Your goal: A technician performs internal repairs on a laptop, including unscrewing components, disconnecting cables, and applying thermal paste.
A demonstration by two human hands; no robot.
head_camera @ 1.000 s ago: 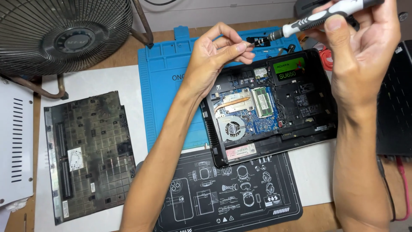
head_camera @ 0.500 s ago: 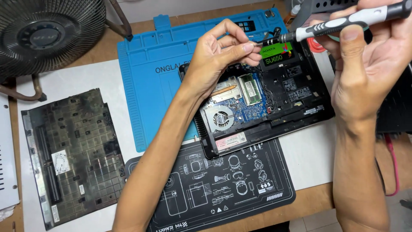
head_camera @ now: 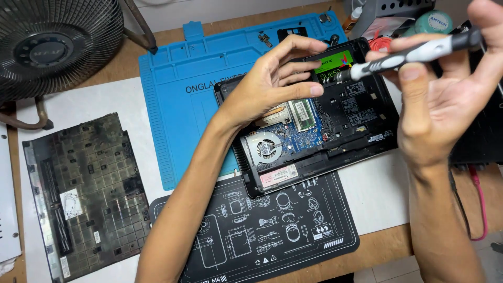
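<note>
An opened black laptop (head_camera: pixel 361 120) lies bottom up across a blue work mat (head_camera: pixel 178 105), showing its cooling fan (head_camera: pixel 266 147), memory and a drive with a green label (head_camera: pixel 335 60). My left hand (head_camera: pixel 272 78) hovers over the laptop's middle, its fingers curved and apart, the tips close to the screwdriver's tip. Nothing shows between those fingers. My right hand (head_camera: pixel 445 99) is raised over the laptop's right end and grips a grey and black screwdriver (head_camera: pixel 414 52), which points left toward the drive.
The removed bottom cover (head_camera: pixel 84 183) lies on white paper at the left. A black printed mat (head_camera: pixel 272 230) sits in front of the laptop. A desk fan (head_camera: pixel 52 47) stands at the back left. Small bottles (head_camera: pixel 352 18), another black device (head_camera: pixel 482 131) and a pink cable (head_camera: pixel 479 204) are at the right.
My left hand's fingers, earlier pinched together at the screwdriver's tip, have spread apart. The screwdriver stays in my right hand, and both hands sit lower over the laptop.
</note>
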